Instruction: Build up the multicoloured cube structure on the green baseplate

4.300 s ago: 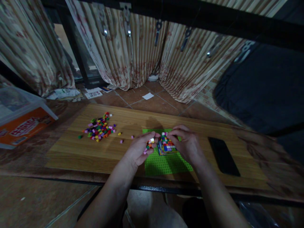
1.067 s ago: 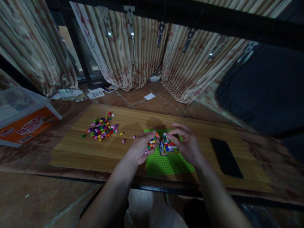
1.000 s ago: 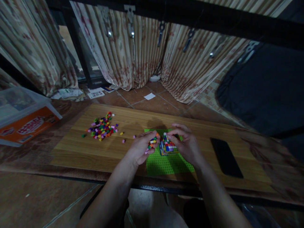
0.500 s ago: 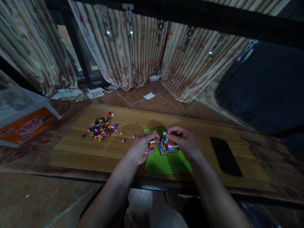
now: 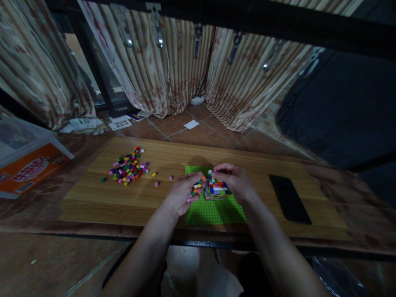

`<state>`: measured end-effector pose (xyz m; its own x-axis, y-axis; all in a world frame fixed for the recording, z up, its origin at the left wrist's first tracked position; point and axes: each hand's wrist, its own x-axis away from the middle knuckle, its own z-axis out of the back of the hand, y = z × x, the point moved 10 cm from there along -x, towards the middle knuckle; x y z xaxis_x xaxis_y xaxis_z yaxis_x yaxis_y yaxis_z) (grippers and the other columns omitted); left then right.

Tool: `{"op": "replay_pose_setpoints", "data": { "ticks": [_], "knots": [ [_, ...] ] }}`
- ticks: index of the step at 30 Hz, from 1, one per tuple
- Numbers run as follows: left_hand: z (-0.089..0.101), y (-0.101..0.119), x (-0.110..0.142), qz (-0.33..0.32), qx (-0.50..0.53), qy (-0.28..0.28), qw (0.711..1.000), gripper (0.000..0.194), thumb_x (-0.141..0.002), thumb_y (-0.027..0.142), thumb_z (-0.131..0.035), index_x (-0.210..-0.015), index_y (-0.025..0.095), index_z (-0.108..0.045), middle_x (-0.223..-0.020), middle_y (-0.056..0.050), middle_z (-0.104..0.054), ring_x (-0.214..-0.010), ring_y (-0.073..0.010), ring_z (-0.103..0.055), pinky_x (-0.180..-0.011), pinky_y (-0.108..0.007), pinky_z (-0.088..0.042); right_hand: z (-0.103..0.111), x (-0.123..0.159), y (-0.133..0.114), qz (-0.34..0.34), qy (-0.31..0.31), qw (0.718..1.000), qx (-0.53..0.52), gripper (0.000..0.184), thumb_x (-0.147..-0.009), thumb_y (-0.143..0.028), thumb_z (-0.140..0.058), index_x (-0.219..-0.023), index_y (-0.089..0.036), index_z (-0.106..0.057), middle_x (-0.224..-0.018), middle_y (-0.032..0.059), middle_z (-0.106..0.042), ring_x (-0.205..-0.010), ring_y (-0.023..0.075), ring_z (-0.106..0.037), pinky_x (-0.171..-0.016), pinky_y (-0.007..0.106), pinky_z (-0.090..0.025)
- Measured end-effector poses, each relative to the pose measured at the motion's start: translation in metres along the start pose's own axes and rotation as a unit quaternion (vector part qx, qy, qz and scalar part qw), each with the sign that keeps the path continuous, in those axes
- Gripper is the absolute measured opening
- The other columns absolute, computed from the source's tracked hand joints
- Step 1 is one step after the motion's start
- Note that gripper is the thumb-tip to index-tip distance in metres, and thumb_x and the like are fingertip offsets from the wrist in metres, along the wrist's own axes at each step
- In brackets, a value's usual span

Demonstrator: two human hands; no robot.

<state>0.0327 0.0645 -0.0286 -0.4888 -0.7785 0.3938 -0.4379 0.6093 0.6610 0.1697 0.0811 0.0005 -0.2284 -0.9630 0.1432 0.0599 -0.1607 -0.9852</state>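
Observation:
A green baseplate (image 5: pixel 213 213) lies on the wooden board, bearing a small block-shaped build of coloured toy bricks (image 5: pixel 216 192). My left hand (image 5: pixel 185 190) is curled around several small bricks (image 5: pixel 196 189) in mixed colours, just left of the build. Over the build's top right edge, my right hand (image 5: pixel 234 181) has its thumb and fingers pinched at the upper bricks. Whether a loose brick sits between those fingertips is too small to make out. The right hand covers part of the build's far right side.
Left on the wooden board (image 5: pixel 130 206) is a heap of loose bricks (image 5: pixel 131 167), with a few strays (image 5: pixel 156 184) nearer the baseplate. A black phone-like slab (image 5: pixel 290 199) lies at the right. A clear plastic box (image 5: pixel 34 161) with an orange label stands at the far left.
The view has shifted slightly, so the whole scene sits a little further left. My right hand stays at the build's top, and the left hand still holds its bricks.

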Motion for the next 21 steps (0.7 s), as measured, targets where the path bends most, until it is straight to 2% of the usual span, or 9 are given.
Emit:
{"op": "replay_pose_setpoints", "data": {
  "ticks": [6,17,19,21],
  "knots": [
    [-0.004,-0.008,-0.003,0.010,-0.004,0.000,1.000,0.015,-0.078,0.022,-0.068,-0.073,0.011,-0.059,-0.067,-0.001,-0.054,-0.044,-0.0016,-0.041,-0.031,-0.009,-0.019,0.002,-0.001,0.002,0.011,0.018,1.000,-0.014,0.034,-0.048,-0.042,-0.084,-0.067,-0.018,-0.068,-0.060,-0.0021,-0.064,-0.052,0.0108,-0.054,-0.051,0.025,-0.042],
    [-0.002,-0.007,-0.002,0.007,-0.006,0.003,1.000,0.018,-0.076,0.024,-0.070,-0.075,0.011,-0.059,-0.068,0.000,-0.054,-0.045,-0.0014,-0.042,-0.031,-0.009,-0.019,0.000,0.000,0.008,0.015,0.006,1.000,-0.017,0.032,-0.052,-0.042,-0.083,-0.072,-0.019,-0.070,-0.064,-0.0018,-0.066,-0.056,0.0123,-0.056,-0.054,0.026,-0.044],
    [-0.001,-0.006,-0.003,0.002,-0.001,-0.002,1.000,0.019,-0.075,0.026,-0.071,-0.074,0.011,-0.059,-0.069,0.000,-0.055,-0.045,-0.0012,-0.042,-0.031,-0.009,-0.019,0.001,0.000,0.011,0.009,-0.011,0.999,-0.034,0.033,-0.054,-0.042,-0.083,-0.076,-0.020,-0.071,-0.068,-0.0007,-0.068,-0.059,0.0135,-0.058,-0.058,0.028,-0.046],
    [-0.001,-0.003,-0.004,-0.005,0.008,-0.009,1.000,0.019,-0.074,0.026,-0.072,-0.074,0.011,-0.059,-0.070,0.000,-0.055,-0.045,-0.0010,-0.042,-0.031,-0.008,-0.019,0.007,0.000,0.006,0.033,-0.009,0.998,-0.046,0.032,-0.058,-0.042,-0.082,-0.081,-0.021,-0.072,-0.076,0.0006,-0.071,-0.066,0.0152,-0.062,-0.065,0.030,-0.049]
  ]
}}
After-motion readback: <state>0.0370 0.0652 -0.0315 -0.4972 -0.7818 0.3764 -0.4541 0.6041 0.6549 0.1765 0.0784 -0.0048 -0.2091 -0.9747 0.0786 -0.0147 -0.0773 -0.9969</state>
